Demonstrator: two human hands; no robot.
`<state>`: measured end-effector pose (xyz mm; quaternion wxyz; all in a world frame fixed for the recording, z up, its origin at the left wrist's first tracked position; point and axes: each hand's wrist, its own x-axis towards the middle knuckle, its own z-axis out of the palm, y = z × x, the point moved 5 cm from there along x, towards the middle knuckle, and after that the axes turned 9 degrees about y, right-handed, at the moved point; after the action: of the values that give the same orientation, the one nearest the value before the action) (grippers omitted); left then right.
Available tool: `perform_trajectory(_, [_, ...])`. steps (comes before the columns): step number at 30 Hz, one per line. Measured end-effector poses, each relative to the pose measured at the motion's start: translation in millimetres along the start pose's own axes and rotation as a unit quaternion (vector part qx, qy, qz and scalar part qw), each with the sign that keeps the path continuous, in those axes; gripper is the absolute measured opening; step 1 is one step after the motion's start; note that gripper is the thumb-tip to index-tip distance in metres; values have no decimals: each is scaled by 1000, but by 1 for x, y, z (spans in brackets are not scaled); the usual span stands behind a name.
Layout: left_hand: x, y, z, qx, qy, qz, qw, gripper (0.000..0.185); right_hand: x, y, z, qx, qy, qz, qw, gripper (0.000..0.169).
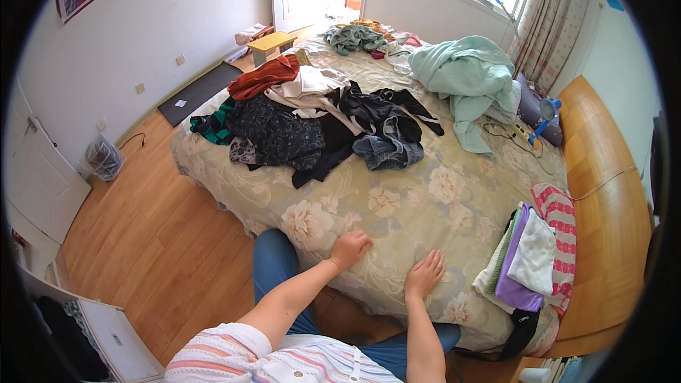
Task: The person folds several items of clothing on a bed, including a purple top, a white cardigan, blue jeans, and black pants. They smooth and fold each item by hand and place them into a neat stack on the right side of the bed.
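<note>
Both my hands rest on the floral bedspread [383, 202] near the bed's edge. My left hand [351, 250] lies with its fingers curled and nothing visible in it. To its right, my right hand [424, 275] lies palm down, holding nothing. Beyond them is a loose pile of clothes: denim shorts [388, 146], a dark patterned garment [276, 133], a black garment with white stripes [372, 106], a white garment [314, 85] and a rust-red garment [264, 77]. A stack of folded clothes, with a white one [533, 255] above a purple one [518, 295], sits right of my right hand.
A crumpled mint-green blanket [463, 69] lies at the far right, near a blue lamp [548, 109] and a power strip [518, 132]. The wooden headboard [601, 202] borders the bed's right side. On the left are a bagged bin [104, 159] and an open drawer [114, 338].
</note>
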<state>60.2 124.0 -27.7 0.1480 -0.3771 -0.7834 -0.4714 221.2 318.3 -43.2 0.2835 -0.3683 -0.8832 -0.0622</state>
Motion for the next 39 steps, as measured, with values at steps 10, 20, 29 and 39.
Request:
perform_trajectory(10, [-6, -2, -2, -24, -11, 18, 1000, 10, -6, -8, -19, 160, 69, 16, 985, 39])
perform_trajectory(20, [106, -88, 1, -165, -427, -53, 888, 23, -6, -4, -24, 165, 58, 19, 984, 35])
perform_trajectory(29, [305, -177, -14, 59, 98, -114, 987, 22, -2, -12, -20, 166, 59, 7, 984, 34])
perform_trajectory(39, [326, -111, 95, 162, -21, -299, 940, 87, 2, -3, -19, 162, 62, 11, 985, 35])
